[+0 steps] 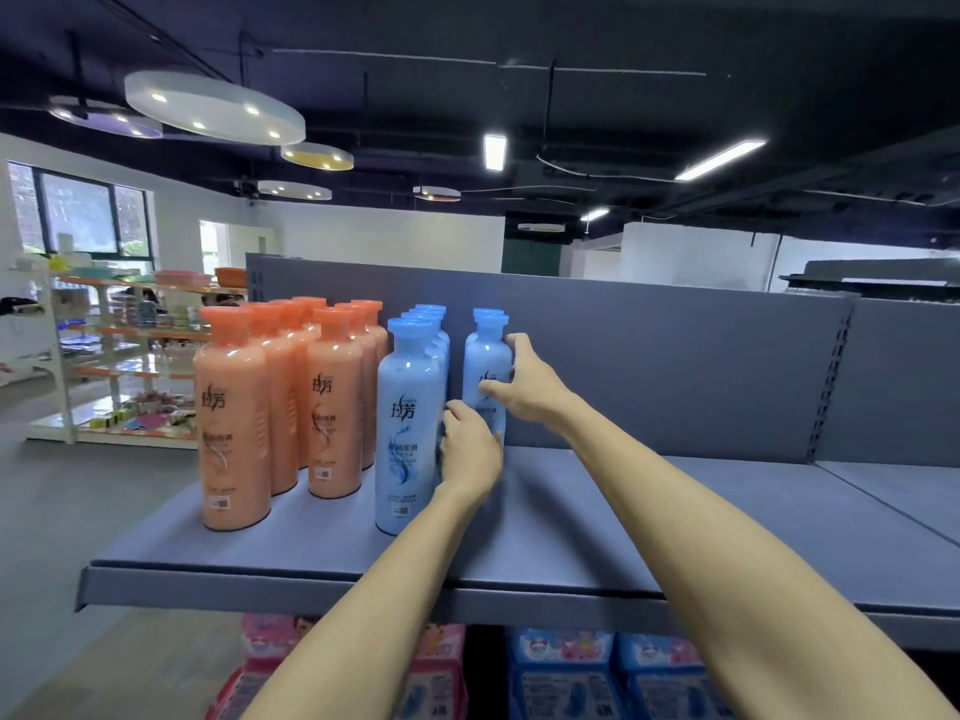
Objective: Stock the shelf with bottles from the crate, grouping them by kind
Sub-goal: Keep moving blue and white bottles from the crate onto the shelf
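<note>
On the grey shelf (597, 532) stand two rows of orange bottles (236, 407) at the left and a row of blue bottles (408, 423) beside them. A second, shorter blue row starts to the right; its front blue bottle (485, 358) stands upright near the back panel. My right hand (524, 379) wraps around that bottle's right side and front. My left hand (467, 449) presses against its lower left side, between it and the first blue row. A second blue cap shows just behind it. The crate is out of view.
The shelf's right half is bare grey metal, with a slotted upright (831, 387) at the right. Pink packs (436, 672) and blue packs (566, 672) fill the shelf below. Another rack of goods (130, 356) stands across the aisle at the left.
</note>
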`<state>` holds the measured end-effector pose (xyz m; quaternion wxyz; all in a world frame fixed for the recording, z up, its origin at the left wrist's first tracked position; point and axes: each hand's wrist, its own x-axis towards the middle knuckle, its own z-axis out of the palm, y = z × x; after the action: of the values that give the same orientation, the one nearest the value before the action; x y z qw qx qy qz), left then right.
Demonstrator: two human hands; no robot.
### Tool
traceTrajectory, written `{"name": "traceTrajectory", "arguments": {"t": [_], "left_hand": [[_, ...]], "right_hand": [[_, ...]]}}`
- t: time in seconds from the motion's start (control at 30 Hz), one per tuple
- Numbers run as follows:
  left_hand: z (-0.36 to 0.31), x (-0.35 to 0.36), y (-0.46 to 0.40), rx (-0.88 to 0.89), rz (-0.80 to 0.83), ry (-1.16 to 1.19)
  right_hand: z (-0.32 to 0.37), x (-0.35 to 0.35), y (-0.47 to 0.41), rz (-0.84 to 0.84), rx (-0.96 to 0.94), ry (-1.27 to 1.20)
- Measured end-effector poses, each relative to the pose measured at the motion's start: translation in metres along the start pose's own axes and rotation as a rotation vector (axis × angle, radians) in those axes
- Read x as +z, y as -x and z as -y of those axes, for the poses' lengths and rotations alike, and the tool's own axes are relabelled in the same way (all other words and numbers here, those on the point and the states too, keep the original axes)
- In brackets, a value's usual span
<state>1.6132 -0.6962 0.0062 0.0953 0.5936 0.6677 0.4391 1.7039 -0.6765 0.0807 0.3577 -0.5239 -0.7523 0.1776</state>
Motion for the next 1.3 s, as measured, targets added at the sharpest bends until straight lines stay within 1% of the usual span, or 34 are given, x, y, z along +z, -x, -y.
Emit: {"name": "traceTrajectory", "arguments": {"t": [0.1,0.17,0.3,0.4,0.53,0.67,0.83,0.93,1.07,1.13,1.23,1.3], "left_hand": [[-0.005,-0.012,0.019,0.042,0.071,-0.021],[-0.009,-0.021,0.033,0.086,0.14,-0.067],[-0.017,-0.041,0.053,0.137,0.209,-0.106],[-0.016,-0.065,0.081,0.212,0.2,-0.094],[0.018,-0.088,0.16,0.427,0.215,-0.084],[0.03,-0.084,0.195,0.459,0.187,-0.228],[0.043,-0.07,0.216,0.495,0.149,-0.22],[0.063,-0.056,0.239,0.472,0.196,-0.207],[0.108,-0.022,0.281,0.369,0.347,-0.176],[0.138,0.001,0.311,0.29,0.453,-0.186],[0.186,0.04,0.366,0.132,0.635,-0.223],[0.217,0.067,0.402,0.059,0.744,-0.232]], "right_hand": [[-0.002,-0.005,0.02,0.023,0.059,0.031],[-0.003,-0.008,0.036,0.041,0.07,0.117],[0.003,-0.019,0.063,0.063,0.024,0.235],[0.012,-0.028,0.098,0.081,-0.068,0.247],[-0.007,-0.019,0.186,0.046,-0.182,0.158],[-0.028,-0.002,0.235,0.002,-0.144,0.142],[-0.046,0.007,0.264,-0.01,-0.111,0.14],[-0.067,0.021,0.288,-0.018,-0.075,0.129],[-0.115,0.062,0.334,0.046,0.028,0.161],[-0.148,0.094,0.366,0.122,0.132,0.17],[-0.195,0.148,0.421,0.242,0.341,0.084],[-0.225,0.182,0.457,0.32,0.451,0.05]]}}
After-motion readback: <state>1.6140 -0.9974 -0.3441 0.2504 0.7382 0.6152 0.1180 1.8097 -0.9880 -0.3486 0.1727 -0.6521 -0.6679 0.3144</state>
